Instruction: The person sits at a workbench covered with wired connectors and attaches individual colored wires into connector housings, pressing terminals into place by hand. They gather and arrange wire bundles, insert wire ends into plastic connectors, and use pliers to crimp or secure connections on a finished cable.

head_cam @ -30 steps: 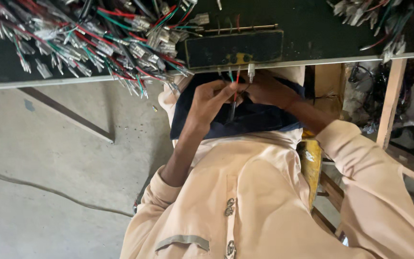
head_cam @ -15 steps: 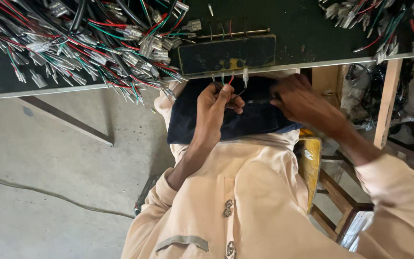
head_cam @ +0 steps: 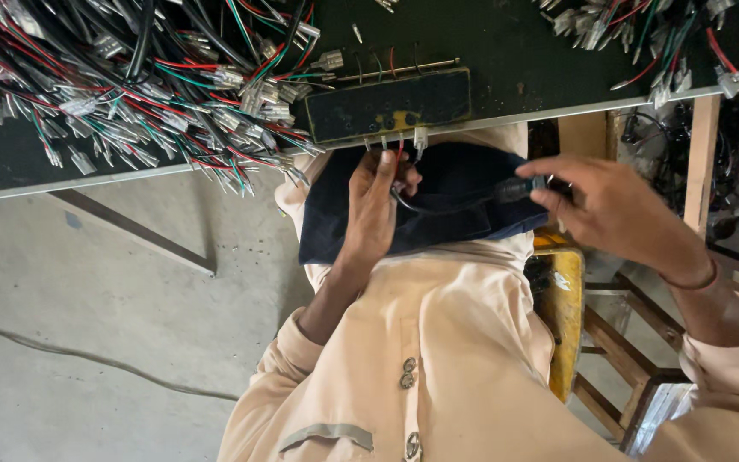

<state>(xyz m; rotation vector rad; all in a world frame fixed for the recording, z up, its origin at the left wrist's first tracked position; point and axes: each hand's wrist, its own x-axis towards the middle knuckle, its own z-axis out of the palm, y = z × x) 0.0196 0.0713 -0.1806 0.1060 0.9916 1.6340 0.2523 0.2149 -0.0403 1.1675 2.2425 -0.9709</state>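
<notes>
Nearest the camera is the person's own pale peach garment (head_cam: pixel 438 359), with a dark blue cloth (head_cam: pixel 455 201) lying across the lap just under the table's edge. The left hand (head_cam: pixel 371 205) is raised over that cloth, its fingers closed together on thin wires (head_cam: pixel 397 164) – one of them red – that hang down from a dark rectangular block (head_cam: pixel 387 106) at the table edge. The right hand (head_cam: pixel 613 205) is out to the side, pinched shut on a black plug-like end (head_cam: pixel 519 188); a thin black cable (head_cam: pixel 446 205) curves from it back towards the left hand. Whether that cable joins the same bundle under the fingers is hard to tell, since the hand covers the spot.

These leads look light, limp and thin, so they should bend freely and slide through a loose pinch; the small metal terminals at their ends are probably easy to bend. The firm places to hold seem to be the black moulded end and the insulated run just short of a terminal, not the bare tip.

Room is tight upward – the pale edge of the dark table (head_cam: pixel 62 184) sits just above both hands. To the right stand a wooden upright (head_cam: pixel 701 162) and a yellow-topped stool (head_cam: pixel 564 316) close by the forearm. To the left the concrete floor (head_cam: pixel 87 325) lies open. Farther off, on the tabletop, a dense heap of red, green and black terminal wires (head_cam: pixel 147 85) spreads near the block, with a smaller cluster (head_cam: pixel 643 34) at the far right.
</notes>
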